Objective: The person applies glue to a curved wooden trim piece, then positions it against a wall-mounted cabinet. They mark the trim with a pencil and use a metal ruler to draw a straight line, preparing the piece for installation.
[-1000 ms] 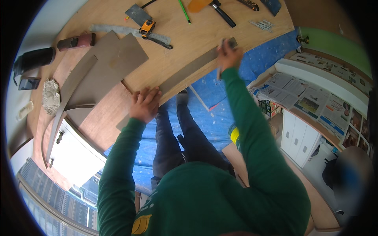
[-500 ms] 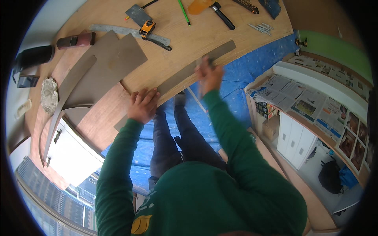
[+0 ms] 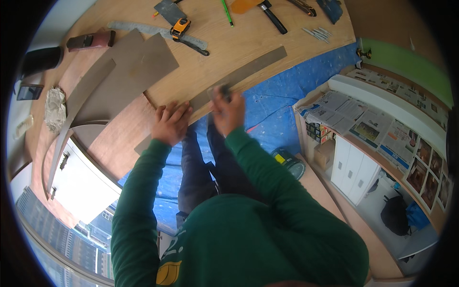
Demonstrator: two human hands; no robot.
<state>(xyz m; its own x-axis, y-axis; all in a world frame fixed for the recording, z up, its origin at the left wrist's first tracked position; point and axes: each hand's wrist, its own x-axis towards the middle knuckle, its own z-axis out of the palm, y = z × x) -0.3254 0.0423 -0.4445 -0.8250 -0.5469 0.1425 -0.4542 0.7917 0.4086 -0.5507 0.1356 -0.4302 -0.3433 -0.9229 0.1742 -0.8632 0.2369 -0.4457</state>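
A long grey-brown strip (image 3: 251, 64) lies along the near edge of the wooden table (image 3: 215, 62). My left hand (image 3: 170, 125) rests on the strip's left part, its fingers stretched out and lying flat. Close to it, my right hand (image 3: 229, 113) is closed over the strip around a small dark tool, too smeared by motion to name. Left of the strip are larger sheets (image 3: 136, 62) of the same grey-brown material and a long curved strip (image 3: 86, 95).
Behind the strip lie an orange tape measure (image 3: 180, 27), a metal ruler (image 3: 138, 28), a green pencil (image 3: 227, 14) and a black-handled tool (image 3: 274, 19). Blue sheeting (image 3: 275, 107) covers the floor; a dark tub (image 3: 289, 163) stands on it. Newspapers (image 3: 354, 115) cover a surface at right.
My right hand has slid leftward and nearer along the strip, toward my left hand. The left hand stays on the strip. The tub has come into fuller view beside my right arm.
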